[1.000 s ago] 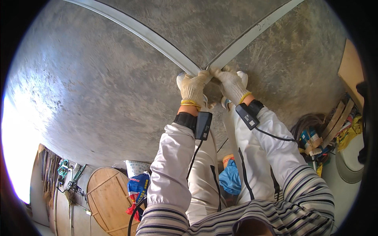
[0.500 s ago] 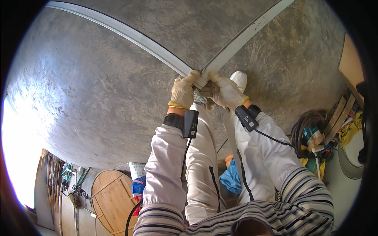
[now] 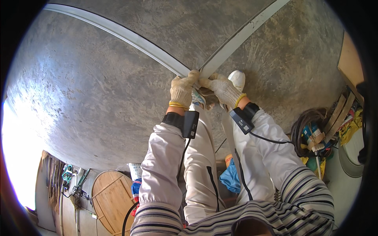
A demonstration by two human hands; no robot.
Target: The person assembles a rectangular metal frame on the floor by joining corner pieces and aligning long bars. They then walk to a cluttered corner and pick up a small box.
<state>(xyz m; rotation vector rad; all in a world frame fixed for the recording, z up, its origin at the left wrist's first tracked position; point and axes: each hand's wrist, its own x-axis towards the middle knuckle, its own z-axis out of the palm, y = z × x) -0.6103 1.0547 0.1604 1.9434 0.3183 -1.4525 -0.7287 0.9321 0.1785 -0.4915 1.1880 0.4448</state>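
Observation:
Two long pale metal frame bars, one on the left (image 3: 118, 32) and one on the right (image 3: 246, 35), run in from the far side and meet in a V just beyond my feet. My left hand (image 3: 182, 91), in a cream knit glove with a yellow cuff, is closed on the left bar's near end, thumb at the joint. In a matching glove, my right hand (image 3: 225, 90) is closed round the right bar's near end. Its thumb and fingers reach in toward the left thumb and cover most of the corner. The fingers under the bars are hidden.
Grey concrete floor (image 3: 106, 82) lies under the bars. My white shoe (image 3: 236, 80) is beside the right hand. Behind me on the left are a round wooden lid (image 3: 112, 200) and brooms (image 3: 55, 173); on the right, a coiled dark hose (image 3: 305, 126) and planks (image 3: 338, 112).
My right hand has shifted slightly left and its thumb now covers the corner end that showed between the hands. The left hand stays almost in place.

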